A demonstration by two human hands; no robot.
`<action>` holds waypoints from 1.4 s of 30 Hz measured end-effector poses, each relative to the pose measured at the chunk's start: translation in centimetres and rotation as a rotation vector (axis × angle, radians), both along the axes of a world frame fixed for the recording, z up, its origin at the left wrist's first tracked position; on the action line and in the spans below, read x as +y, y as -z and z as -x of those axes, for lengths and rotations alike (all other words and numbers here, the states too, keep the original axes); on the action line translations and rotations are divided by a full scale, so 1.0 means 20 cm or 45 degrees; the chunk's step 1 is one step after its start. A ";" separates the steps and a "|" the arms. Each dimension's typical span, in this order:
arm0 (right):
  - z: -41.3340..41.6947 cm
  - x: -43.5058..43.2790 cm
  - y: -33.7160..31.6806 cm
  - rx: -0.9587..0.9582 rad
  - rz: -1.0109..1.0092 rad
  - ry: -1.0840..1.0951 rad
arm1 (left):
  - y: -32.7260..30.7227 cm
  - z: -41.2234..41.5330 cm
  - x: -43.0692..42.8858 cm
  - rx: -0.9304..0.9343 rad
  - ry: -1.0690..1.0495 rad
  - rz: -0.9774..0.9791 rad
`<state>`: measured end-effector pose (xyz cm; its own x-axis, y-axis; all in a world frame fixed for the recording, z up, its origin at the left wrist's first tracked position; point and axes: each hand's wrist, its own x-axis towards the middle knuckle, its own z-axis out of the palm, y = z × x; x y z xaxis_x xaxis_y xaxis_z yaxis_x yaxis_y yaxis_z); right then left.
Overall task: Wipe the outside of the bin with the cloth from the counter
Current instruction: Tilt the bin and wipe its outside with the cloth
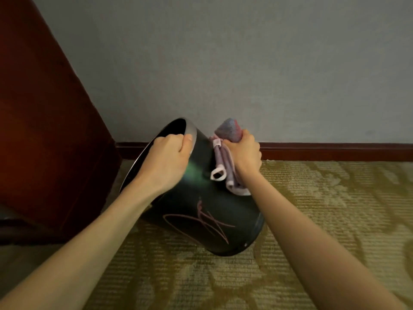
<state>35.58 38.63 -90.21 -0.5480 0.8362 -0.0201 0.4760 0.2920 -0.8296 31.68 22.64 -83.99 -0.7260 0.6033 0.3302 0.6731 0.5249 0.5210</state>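
We are tilting the bin (201, 211) on the carpet (312, 209), left hand (169, 153) gripping its rim at 10 o'clock; right hand (243, 153) is clutching the cloth (223, 162), wiping its side. Next, probably rotate it.

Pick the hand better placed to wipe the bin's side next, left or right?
Right. The right hand already grips the cloth against the bin wall. The left hand is hooked over the rim, holding the bin tilted.

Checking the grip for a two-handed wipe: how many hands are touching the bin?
2. The left hand grips the silver rim of the tilted black round bin; the right hand presses a bunched pink-and-blue cloth against its outer side.
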 end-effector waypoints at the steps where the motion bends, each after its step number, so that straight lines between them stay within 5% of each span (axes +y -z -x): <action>1: 0.02 0.04 0.01 -0.053 0.050 -0.029 | 0.01 -0.02 0.00 0.012 0.020 0.001; 7: -0.01 0.08 0.07 -0.045 0.025 0.062 | 0.02 -0.02 0.05 0.064 0.002 0.045; 14: -0.23 -0.17 0.14 0.384 -0.189 0.222 | 0.01 0.07 0.09 0.064 -0.064 0.045; 19: -0.30 -0.25 0.19 0.468 -0.282 0.201 | 0.03 0.07 0.09 0.169 -0.040 0.107; 23: -0.27 -0.16 0.17 0.419 -0.247 0.149 | 0.02 0.06 0.06 0.157 0.023 0.099; 33: -0.05 0.10 0.17 -0.148 0.064 0.013 | 0.05 0.08 -0.15 0.180 -0.027 -0.038; 42: -0.16 -0.20 0.18 0.173 -0.297 0.188 | 0.08 0.21 -0.18 0.117 -0.161 -0.032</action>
<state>38.79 34.65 -93.74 -0.4047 0.8804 0.2472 0.4164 0.4181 -0.8073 27.49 19.13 -85.67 -0.7615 0.4999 0.4126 0.6481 0.5960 0.4740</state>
